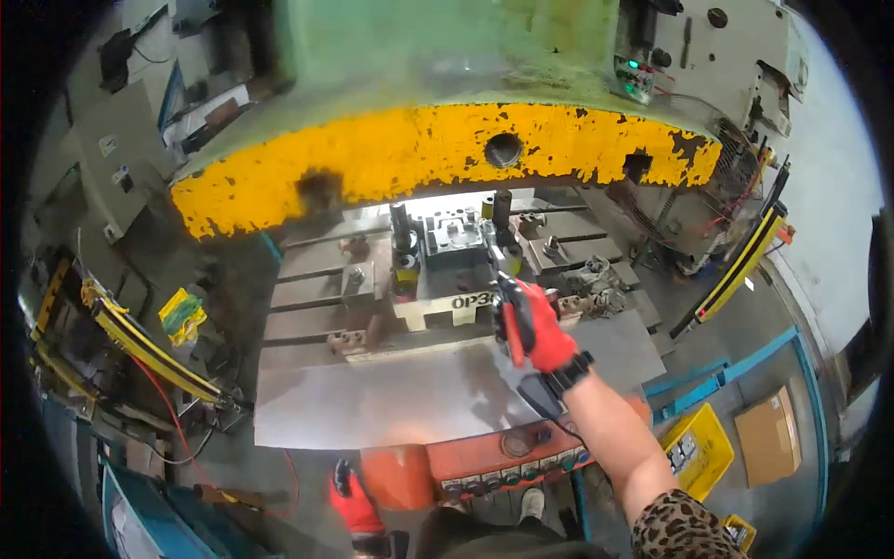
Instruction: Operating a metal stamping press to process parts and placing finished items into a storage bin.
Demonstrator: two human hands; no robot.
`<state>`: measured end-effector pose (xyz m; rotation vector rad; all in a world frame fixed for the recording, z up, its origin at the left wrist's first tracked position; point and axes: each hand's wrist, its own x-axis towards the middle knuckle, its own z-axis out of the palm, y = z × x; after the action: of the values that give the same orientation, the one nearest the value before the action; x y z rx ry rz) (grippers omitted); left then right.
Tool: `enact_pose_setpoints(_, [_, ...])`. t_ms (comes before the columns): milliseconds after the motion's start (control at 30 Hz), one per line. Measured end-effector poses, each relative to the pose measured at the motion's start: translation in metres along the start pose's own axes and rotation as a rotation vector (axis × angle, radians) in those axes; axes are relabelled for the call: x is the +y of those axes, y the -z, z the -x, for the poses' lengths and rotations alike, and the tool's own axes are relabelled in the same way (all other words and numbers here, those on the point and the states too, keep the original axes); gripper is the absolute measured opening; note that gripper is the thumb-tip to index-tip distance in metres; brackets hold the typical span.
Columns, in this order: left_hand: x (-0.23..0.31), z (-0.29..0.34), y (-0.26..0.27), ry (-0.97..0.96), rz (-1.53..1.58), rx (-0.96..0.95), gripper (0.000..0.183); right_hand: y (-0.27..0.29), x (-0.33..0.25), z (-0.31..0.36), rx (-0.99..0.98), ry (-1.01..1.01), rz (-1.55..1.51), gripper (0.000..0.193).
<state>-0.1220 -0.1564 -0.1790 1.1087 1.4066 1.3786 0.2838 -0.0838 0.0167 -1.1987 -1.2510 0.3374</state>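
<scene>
Die set [456, 238]: on the press bed [307, 324], yellow ram face [419, 149] above at twelve o'clock. Right hand [538, 326]: gloved, between four and five o'clock of the die set — closed around what looks like a red-handled tool [515, 345]. Left hand [354, 498]: gloved, at seven o'clock, beside the orange control box [396, 475]; whether it grips anything, I cannot tell. Handling advice, from where I stand — let the tool reach inward, fingers outside the guide posts [399, 224]
</scene>
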Motion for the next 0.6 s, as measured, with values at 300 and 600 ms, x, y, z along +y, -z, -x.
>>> enact_pose_setpoints(300, [0.059,0.068,-0.007,0.285,-0.158,0.134,0.031,-0.035,0.075,-0.063,0.022,-0.305,-0.162,0.047])
enact_pose_setpoints(600, [0.065,0.069,-0.012,0.236,-0.246,0.165,0.031,-0.042,0.047,-0.051,0.091,-0.553,-0.417,0.052])
